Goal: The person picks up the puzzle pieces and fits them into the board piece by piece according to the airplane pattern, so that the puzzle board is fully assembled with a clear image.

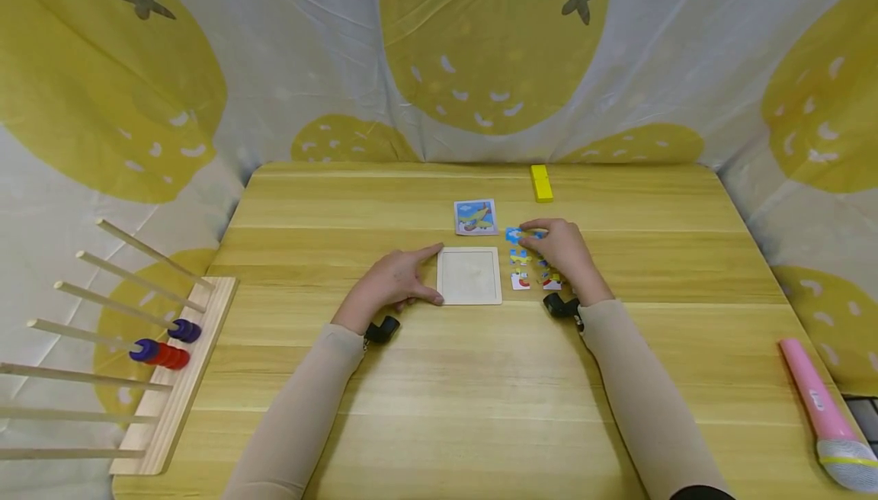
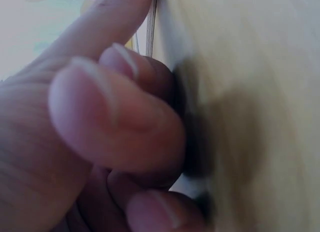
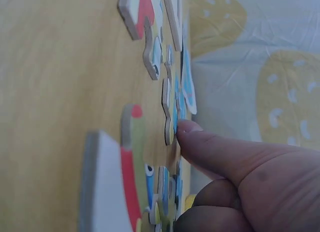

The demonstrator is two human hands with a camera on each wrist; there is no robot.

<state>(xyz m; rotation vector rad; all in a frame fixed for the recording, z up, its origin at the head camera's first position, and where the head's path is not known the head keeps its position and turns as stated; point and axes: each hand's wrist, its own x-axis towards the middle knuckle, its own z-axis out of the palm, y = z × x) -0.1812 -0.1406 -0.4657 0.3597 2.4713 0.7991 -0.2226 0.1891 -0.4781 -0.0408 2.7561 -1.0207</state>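
A square wooden puzzle tray (image 1: 469,276) lies on the table. My left hand (image 1: 396,277) spreads its index finger and thumb along the tray's left side, one fingertip at each corner. In the left wrist view, the other fingers (image 2: 125,117) are bent close over the table. My right hand (image 1: 564,248) pinches at a blue jigsaw piece (image 1: 512,235) in the top row, thumb and index finger at its right end. Several other jigsaw pieces (image 1: 520,281) lie below, right of the tray. The right wrist view shows the thumb (image 3: 200,142) touching the blue pieces.
A picture card with a plane (image 1: 475,217) lies behind the tray. A yellow block (image 1: 541,183) is near the back edge. Left stands a wooden peg rack (image 1: 185,378) with red and purple beads; a pink microphone (image 1: 823,408) lies at the right edge.
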